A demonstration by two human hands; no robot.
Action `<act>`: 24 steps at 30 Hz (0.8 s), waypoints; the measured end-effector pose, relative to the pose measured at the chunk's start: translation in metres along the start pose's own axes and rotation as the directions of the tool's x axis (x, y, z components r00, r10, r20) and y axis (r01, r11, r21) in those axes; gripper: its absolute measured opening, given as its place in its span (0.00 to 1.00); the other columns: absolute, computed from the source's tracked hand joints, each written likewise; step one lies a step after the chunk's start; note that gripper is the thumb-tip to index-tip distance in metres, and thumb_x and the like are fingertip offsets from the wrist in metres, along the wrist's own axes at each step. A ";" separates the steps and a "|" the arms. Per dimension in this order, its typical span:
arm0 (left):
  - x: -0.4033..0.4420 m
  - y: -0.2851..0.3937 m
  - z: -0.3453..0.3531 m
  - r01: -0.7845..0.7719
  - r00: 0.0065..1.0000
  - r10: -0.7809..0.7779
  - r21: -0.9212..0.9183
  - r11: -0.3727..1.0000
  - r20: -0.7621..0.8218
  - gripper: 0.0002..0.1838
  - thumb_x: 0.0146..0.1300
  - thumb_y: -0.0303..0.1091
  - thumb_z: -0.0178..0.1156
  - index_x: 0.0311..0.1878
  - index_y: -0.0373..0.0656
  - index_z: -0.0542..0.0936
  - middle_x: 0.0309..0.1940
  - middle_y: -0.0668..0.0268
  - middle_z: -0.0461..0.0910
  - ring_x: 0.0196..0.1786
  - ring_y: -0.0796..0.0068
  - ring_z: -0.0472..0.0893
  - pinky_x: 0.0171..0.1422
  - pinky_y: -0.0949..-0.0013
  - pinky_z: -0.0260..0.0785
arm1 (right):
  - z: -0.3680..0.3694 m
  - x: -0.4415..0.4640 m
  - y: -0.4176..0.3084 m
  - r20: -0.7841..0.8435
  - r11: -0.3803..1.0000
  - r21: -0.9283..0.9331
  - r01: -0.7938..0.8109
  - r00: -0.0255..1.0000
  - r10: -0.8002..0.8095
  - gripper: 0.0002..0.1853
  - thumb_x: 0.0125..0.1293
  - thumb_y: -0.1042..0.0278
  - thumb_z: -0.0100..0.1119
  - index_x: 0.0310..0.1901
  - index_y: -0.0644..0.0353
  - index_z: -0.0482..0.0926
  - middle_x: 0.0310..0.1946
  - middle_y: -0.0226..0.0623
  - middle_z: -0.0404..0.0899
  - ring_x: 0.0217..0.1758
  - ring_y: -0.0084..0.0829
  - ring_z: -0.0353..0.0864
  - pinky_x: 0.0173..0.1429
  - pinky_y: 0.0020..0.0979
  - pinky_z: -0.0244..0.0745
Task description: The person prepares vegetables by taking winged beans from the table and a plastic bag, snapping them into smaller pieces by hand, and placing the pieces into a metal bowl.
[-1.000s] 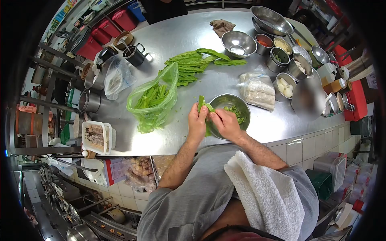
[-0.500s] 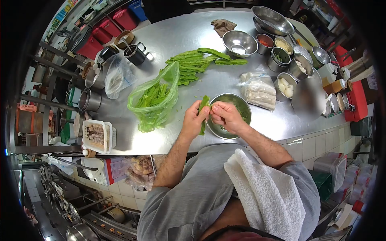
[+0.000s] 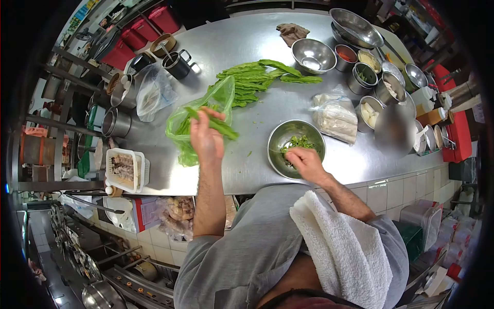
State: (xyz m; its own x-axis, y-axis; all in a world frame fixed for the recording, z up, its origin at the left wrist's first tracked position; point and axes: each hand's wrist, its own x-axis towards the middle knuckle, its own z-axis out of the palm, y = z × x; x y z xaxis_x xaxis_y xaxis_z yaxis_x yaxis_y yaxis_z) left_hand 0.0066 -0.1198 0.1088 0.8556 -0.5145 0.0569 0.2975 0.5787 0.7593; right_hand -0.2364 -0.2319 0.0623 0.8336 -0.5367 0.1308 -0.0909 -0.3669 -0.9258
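A green winged bean lies across my left hand, its fingers closed around it beside the mouth of a green plastic bag. More winged beans show inside that bag. My right hand is pinched over a steel bowl; a thin pale strand seems to stick out at its fingertips, too fine to name. Green trimmings lie in the bowl. Behind the bag, a pile of long frilly-edged winged beans rests on the steel table.
Right of the bowl sits a clear bag of pale rolls, with several metal tins of ingredients beyond. An unfilled steel bowl and a brown cloth are at the back. A white basket stands at the left front edge.
My hands have parted. The left moved left with the winged bean from beside the bowl to the green bag; the right moved slightly right and down over the bowl, baring the trimmings.
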 end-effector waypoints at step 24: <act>0.001 0.038 -0.060 -0.169 0.950 -0.303 0.940 -0.295 0.076 0.32 0.55 0.41 0.67 0.64 0.47 0.70 0.54 0.59 0.76 0.57 0.58 0.74 0.70 0.41 0.49 | -0.091 0.161 0.085 -0.124 0.661 -0.737 -0.145 0.989 0.079 0.17 0.62 0.69 0.56 0.53 0.60 0.75 0.55 0.45 0.72 0.61 0.46 0.69 0.60 0.49 0.64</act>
State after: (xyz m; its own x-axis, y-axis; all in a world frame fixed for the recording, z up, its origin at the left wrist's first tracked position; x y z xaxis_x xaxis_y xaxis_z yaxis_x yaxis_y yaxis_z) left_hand 0.0442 -0.0606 0.0992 0.6904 -0.7122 -0.1272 -0.6310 -0.6788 0.3757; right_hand -0.1593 -0.4188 0.0370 0.7501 -0.6536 0.1005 -0.5819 -0.7246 -0.3692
